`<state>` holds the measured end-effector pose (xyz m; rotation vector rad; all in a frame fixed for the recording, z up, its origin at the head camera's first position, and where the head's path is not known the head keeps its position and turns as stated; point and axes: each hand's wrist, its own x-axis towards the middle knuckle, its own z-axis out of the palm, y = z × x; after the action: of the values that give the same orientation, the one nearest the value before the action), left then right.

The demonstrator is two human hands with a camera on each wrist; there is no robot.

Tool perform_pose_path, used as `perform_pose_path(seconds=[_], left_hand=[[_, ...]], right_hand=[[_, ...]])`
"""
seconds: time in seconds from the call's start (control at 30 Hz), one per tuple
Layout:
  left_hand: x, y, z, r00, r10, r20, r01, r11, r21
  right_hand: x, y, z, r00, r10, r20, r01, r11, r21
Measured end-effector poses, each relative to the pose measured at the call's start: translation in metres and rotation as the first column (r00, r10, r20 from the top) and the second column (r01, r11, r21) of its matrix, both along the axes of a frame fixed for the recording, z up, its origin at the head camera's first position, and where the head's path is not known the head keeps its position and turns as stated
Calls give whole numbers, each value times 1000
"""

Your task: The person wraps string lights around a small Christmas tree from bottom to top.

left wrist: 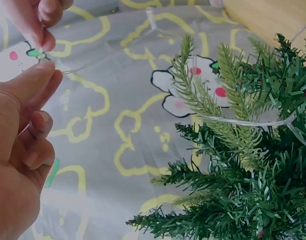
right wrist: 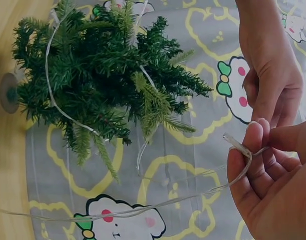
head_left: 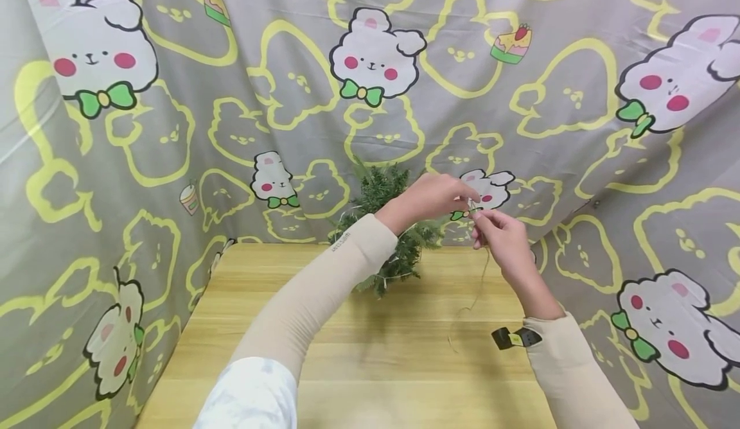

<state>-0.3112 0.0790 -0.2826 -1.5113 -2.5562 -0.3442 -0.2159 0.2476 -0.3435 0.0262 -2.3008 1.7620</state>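
Note:
A string of fairy lights on thin clear wire [right wrist: 203, 192] runs between the hands and the tree. My left hand [head_left: 442, 194] pinches the wire between thumb and forefinger, to the right of the tree. Right beside it, my right hand [head_left: 504, 236] holds the same wire between thumb and fingers; a small clear bulb [right wrist: 235, 142] sticks out by its fingertips. The fingertips of both hands almost meet. A small artificial Christmas tree [head_left: 384, 188] stands upright, partly hidden by the left forearm in the head view. More light wire [left wrist: 243, 122] lies across its branches.
The tree stands near the back of a wooden table [head_left: 416, 377]; its round base [right wrist: 8, 93] shows in the right wrist view. A loose wire end hangs from the right hand toward the tabletop. A bunny-print curtain [head_left: 277, 108] encloses the back and sides.

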Motion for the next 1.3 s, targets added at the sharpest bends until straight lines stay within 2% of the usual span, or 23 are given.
perform_pose_path(seconds=[0.17,0.33,0.5,0.6,0.8,1.07,1.3], left_hand=[[0,2,0,998,-34,-58,34,999,8],[-5,5,2,995,-36,-93,38,999,30],[-15,6,6,994,19,-112,-11,997,74],[-21,6,9,993,61,-104,-51,994,93],[-35,6,14,989,132,-62,-125,986,111],[-57,0,13,970,240,-38,-231,959,162],[-77,-6,9,951,310,22,-309,935,174]], right_hand=[[0,0,2,1000,10,7,-10,1000,6],[3,3,6,1000,28,1,-28,1000,11],[10,5,7,998,55,-3,-55,998,-2],[14,5,7,998,64,7,-64,997,-32],[24,3,2,998,52,30,-52,998,-25],[43,-6,-5,998,43,43,-43,999,4],[58,-20,-8,997,60,56,-61,998,11]])
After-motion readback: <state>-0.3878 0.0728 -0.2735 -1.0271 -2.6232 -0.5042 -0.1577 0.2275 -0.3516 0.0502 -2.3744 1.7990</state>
